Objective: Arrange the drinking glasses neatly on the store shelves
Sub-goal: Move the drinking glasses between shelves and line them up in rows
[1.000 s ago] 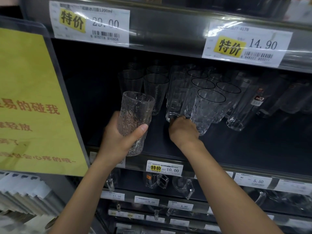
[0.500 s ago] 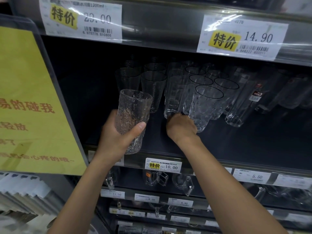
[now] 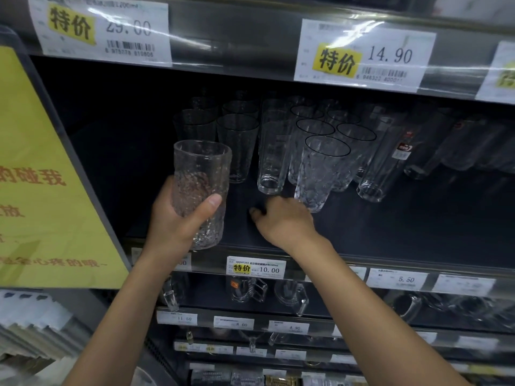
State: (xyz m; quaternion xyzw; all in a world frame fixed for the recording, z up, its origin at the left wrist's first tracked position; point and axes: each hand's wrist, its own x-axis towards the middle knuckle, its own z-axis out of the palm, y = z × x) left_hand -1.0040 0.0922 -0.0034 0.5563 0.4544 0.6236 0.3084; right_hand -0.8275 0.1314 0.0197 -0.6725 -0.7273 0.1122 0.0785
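Gripped a textured tumbler (image 3: 200, 185) in the left hand (image 3: 178, 221), thumb across its front, raised before the shelf (image 3: 418, 232) edge and not yet set down. Curled the right hand (image 3: 284, 221) closed on nothing visible, knuckles low on the shelf, just right of the held tumbler and at the foot of a black-rimmed glass (image 3: 320, 174) — touching it or not, could not be told.

Likely trouble, as judged: could shove that black-rimmed glass back into its close-packed row with a careless right-hand push; could clip the ribbed glasses (image 3: 238, 146) just beyond the left hand while carrying the tumbler in; could drop it from a one-handed grip — slick glass, hard shelf.

Counted: one tumbler in hand; five black-rimmed glasses beyond the right hand; at least four ribbed glasses beyond the left hand; one plain tall glass (image 3: 271, 160) between the groups, more behind it too dim to count; several labelled tall glasses (image 3: 387, 160) further right, blurred. Also one yellow sign (image 3: 41, 190) left of the left hand and two full price tags (image 3: 365, 54) above.
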